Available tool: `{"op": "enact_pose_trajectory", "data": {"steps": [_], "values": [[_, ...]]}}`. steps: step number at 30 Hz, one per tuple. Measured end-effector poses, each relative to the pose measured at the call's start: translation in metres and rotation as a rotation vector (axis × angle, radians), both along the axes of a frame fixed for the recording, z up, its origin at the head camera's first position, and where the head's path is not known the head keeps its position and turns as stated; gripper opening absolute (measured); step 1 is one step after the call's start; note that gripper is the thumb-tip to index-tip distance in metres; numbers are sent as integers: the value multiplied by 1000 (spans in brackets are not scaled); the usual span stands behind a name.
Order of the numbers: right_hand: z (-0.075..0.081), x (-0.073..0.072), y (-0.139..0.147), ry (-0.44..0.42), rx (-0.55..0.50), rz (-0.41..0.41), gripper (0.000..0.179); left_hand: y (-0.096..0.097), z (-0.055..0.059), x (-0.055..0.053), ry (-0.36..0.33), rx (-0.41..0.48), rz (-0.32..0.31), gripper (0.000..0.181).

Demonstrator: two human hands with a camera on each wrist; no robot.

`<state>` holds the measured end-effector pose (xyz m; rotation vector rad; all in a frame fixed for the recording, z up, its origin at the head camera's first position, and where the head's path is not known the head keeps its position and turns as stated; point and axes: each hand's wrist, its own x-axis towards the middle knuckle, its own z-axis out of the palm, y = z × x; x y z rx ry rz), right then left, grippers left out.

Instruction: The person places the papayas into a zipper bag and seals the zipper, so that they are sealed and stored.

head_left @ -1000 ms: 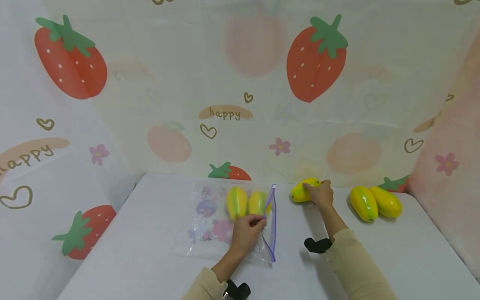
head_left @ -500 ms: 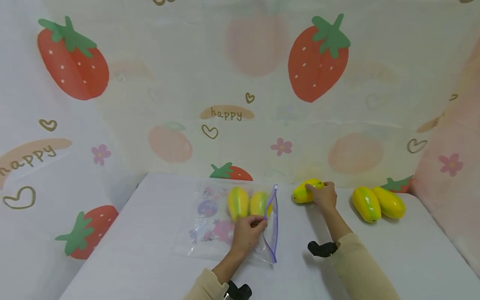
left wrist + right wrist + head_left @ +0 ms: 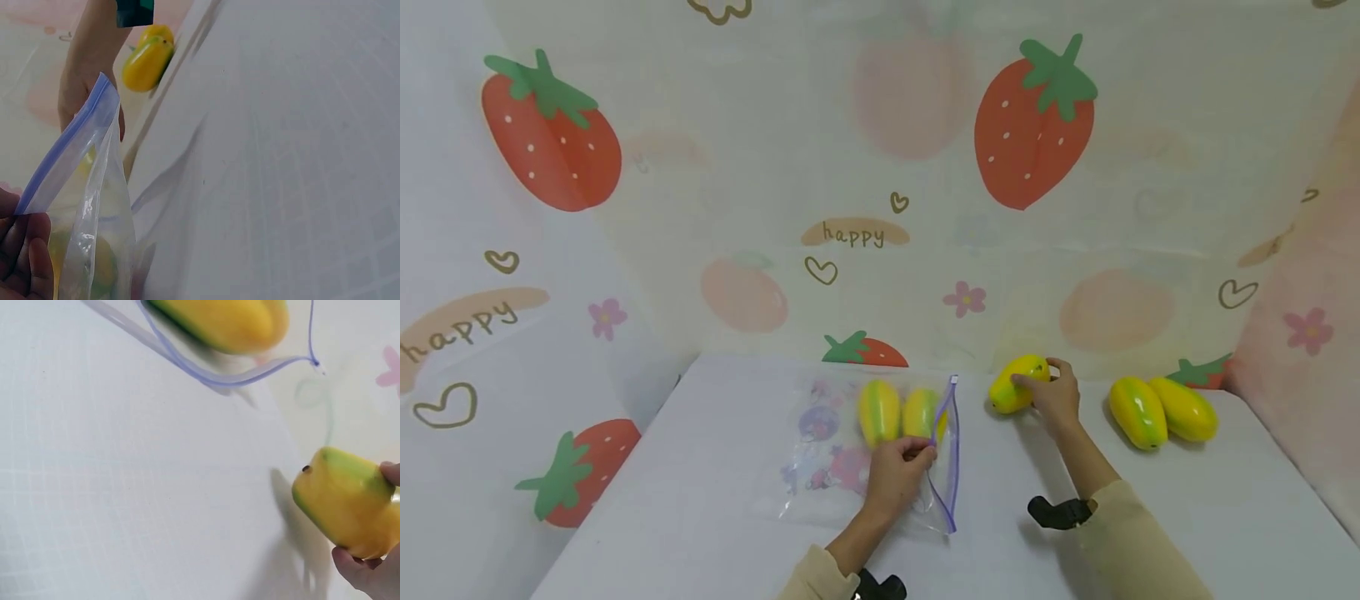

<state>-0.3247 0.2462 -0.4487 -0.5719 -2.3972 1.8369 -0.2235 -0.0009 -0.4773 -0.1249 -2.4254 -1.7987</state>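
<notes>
The right hand, fingers curled round a papaya, has tilted it slightly steeper, still outside the zip bag the left hand pinches.

A white-covered table is backed at twelve o'clock by a cream wall, printed with red strawberries, brown hearts, pink flowers and the word "happy". The table is flanked by a white wall at nine o'clock and a pinkish wall at three. Soft shadows are cast across the table.
</notes>
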Motion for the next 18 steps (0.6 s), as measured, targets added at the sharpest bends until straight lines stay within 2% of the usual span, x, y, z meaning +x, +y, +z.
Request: {"op": "enact_pose_trajectory", "data": {"steps": [10, 18], "values": [[5, 10, 3, -14, 25, 88, 81, -3, -1, 0, 4, 5, 5, 18], [9, 19, 2, -9, 42, 188, 79, -3, -1, -1, 14, 2, 6, 19]]}}
